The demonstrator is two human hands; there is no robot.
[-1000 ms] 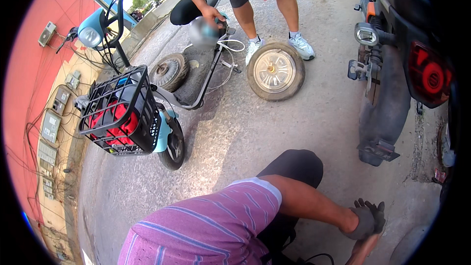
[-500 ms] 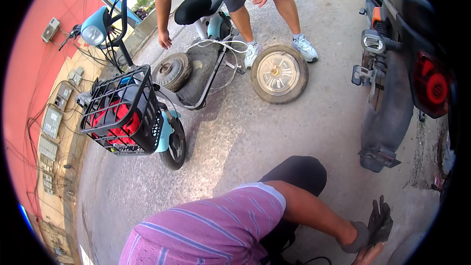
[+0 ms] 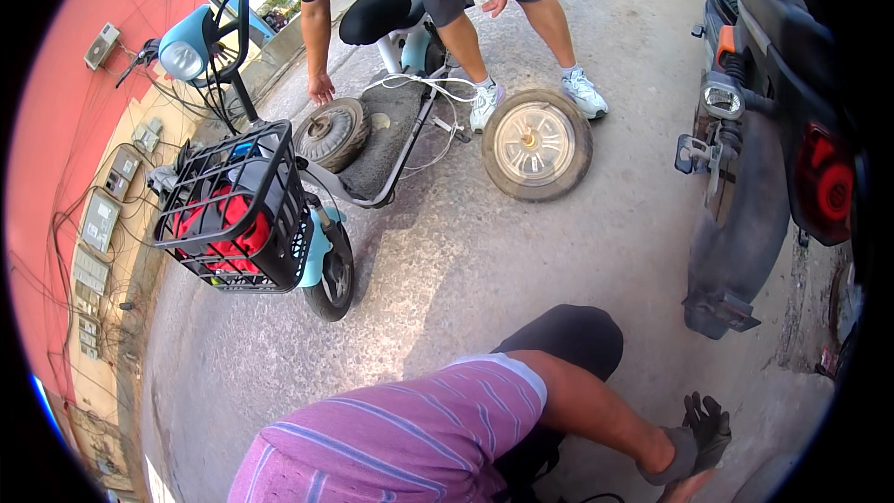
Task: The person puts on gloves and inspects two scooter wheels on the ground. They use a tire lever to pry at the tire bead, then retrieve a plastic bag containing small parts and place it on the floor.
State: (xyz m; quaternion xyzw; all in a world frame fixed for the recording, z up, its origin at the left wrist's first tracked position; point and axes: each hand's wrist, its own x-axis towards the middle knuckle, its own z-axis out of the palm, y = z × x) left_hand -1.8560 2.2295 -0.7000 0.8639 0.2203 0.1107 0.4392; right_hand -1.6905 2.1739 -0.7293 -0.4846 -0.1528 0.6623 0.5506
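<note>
"At the lower right, we are finding the left hand (image 3: 710, 438) wearing a dark glove (image 3: 683, 455). How are we recording its grip?"

"As unclosed: the fingers are pointing upward, standing a little apart and bending slightly, and we are seeing nothing held between them."

"And the right hand (image 3: 689, 486)?"

"Bare, and showing only in part. It is lying just under the gloved one, apparently touching it near the heel of the palm. We are not able to tell how far it is closing, or whether it is pinching the glove."

"Position of the glove, then: covering the left hand, its cuff sitting around the wrist. What are we logging beyond the bent knee (image 3: 577, 335)?"

"A large wheel (image 3: 537, 146) is lying on the pavement (image 3: 633, 242), its axle facing up, just beside a co-worker's pale shoes (image 3: 583, 93). A smaller wheel (image 3: 333, 135) is resting on the deck of a light blue scooter (image 3: 396, 126)."

"We are noting the co-worker's lower hand (image 3: 321, 89) too: hanging just above the smaller wheel, contact unclear."

"Agreed. Near the scooter's front, a black basket (image 3: 282, 242) is holding a red bundle (image 3: 244, 242); along the right side, a dark motorcycle (image 3: 745, 196) is standing, well apart from the scooter."
</note>
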